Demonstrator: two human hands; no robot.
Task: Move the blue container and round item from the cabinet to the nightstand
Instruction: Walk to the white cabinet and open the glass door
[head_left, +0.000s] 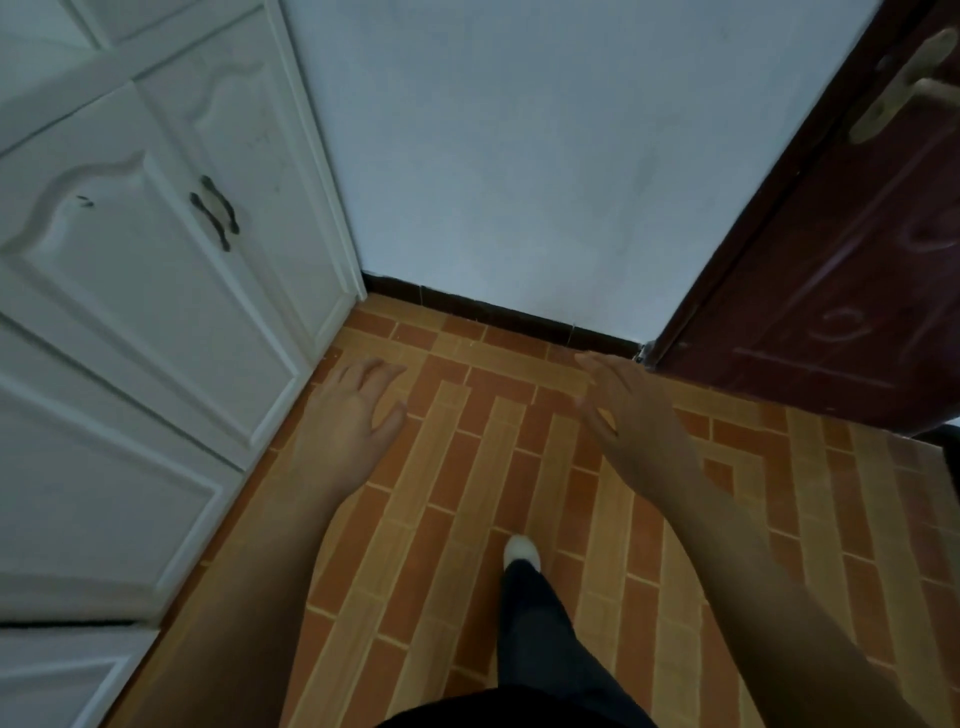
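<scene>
Left hand (353, 410) at 7 o'clock and right hand (631, 402) at 5, both empty with fingers loosely spread, white cabinet (156, 291) doors closed at 9.

Two empty, loose-fingered hands (353, 410) (631, 410) above brick-patterned floor (467, 493), beside closed white cabinet (156, 260).

White panelled cabinet (156, 270), pale blue-grey wall (519, 156), dark red-brown door (841, 291), orange-and-tan brick-patterned floor tiles (467, 467), white shoe (522, 553).
</scene>
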